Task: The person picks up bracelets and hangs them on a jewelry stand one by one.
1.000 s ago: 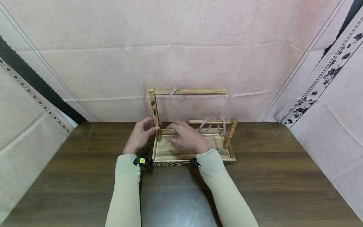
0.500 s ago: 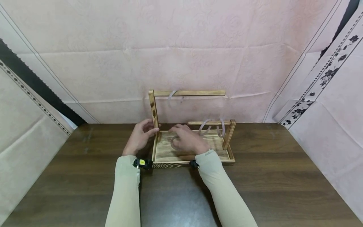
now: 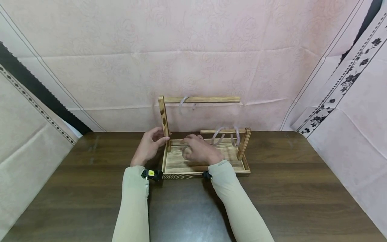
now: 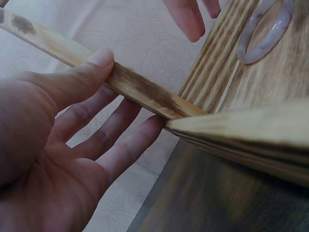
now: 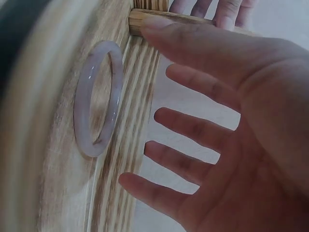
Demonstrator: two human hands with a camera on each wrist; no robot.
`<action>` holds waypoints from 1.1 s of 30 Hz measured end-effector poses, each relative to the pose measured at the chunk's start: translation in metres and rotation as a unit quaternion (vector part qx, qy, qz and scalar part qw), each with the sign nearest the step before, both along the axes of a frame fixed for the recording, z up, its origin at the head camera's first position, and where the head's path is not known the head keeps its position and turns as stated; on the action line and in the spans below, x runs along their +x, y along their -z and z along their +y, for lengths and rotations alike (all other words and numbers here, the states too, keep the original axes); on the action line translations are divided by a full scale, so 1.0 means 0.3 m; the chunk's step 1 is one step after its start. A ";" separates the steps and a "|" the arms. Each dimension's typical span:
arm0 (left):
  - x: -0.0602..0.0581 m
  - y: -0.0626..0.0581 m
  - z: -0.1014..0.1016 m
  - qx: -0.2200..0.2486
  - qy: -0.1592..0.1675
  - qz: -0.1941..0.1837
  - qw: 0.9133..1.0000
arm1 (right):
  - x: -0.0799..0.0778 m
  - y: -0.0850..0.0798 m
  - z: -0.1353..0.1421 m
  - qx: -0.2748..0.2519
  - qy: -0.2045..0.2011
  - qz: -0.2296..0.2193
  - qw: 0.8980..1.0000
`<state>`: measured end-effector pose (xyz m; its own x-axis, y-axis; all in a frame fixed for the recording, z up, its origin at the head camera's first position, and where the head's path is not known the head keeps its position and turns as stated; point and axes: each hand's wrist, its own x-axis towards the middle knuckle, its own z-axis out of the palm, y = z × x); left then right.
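A wooden stand (image 3: 205, 174) has a slatted tray base, two upright posts and two crossbars. My left hand (image 3: 149, 144) pinches its tall left post (image 4: 140, 89), thumb on one face and fingers behind. Over the tray is my right hand (image 3: 202, 150); its fingers (image 5: 193, 125) are loosely straight and spread, holding nothing. Whether the right thumb touches the post's foot, I cannot tell. Beside that hand, a pale translucent bangle (image 5: 83, 108) stands on edge or leans by the tray's slatted back side. One more bangle (image 3: 180, 106) hangs on the upper crossbar (image 3: 214, 99).
Two bangles, one (image 3: 215, 135) left of the other (image 3: 238, 136), hang on the lower crossbar (image 3: 206, 131) near the short right post (image 3: 244, 144). The stand sits toward the back of a dark wooden table (image 3: 290, 188). A pale patterned cloth (image 3: 211, 67) hangs behind.
My right hand's fingers have drawn slightly to the right, and the bangle beside them shows more plainly. The left hand keeps its grip on the post. The head view has tilted a little.
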<state>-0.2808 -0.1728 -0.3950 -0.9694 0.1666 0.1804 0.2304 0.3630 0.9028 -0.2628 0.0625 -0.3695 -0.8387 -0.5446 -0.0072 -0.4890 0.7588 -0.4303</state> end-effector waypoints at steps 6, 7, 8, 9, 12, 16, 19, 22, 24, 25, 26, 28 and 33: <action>-0.001 0.002 -0.002 -0.004 -0.003 0.002 1.000 | 0.000 0.009 0.004 0.015 0.023 -0.008 1.000; -0.002 0.003 -0.002 -0.003 -0.003 0.001 1.000 | 0.001 0.010 0.004 0.018 0.027 -0.010 0.999; -0.002 0.003 -0.002 -0.004 -0.003 0.001 1.000 | 0.002 0.011 0.005 0.023 0.029 -0.010 0.999; -0.002 0.004 -0.002 -0.003 -0.003 0.000 1.000 | 0.003 0.011 0.005 0.027 0.032 -0.009 0.999; -0.002 0.004 -0.001 -0.001 -0.003 -0.003 1.000 | 0.007 0.011 0.005 0.038 0.039 -0.005 0.999; -0.002 0.002 0.001 0.001 -0.002 -0.002 1.000 | 0.009 0.010 0.006 0.041 0.044 0.000 0.998; -0.001 0.000 0.002 0.001 -0.001 -0.002 1.000 | 0.009 0.008 0.007 0.037 0.043 0.000 0.998; 0.000 -0.001 0.001 0.003 0.001 -0.002 1.000 | 0.007 0.007 0.005 0.033 0.039 -0.001 0.999; 0.000 -0.001 0.001 0.004 0.000 -0.002 1.000 | 0.006 0.006 0.005 0.034 0.039 0.000 0.999; 0.000 -0.001 0.001 0.004 0.000 -0.001 1.000 | 0.005 0.007 0.005 0.033 0.040 -0.001 0.999; 0.000 0.000 0.001 0.004 0.000 -0.001 1.000 | 0.004 0.007 0.005 0.034 0.041 -0.002 0.999; 0.000 -0.001 0.001 0.004 0.000 -0.001 1.000 | 0.002 0.009 0.006 0.032 0.042 -0.003 0.999; 0.002 -0.002 0.003 0.007 0.001 -0.003 1.000 | -0.002 0.013 0.007 0.028 0.045 -0.005 0.999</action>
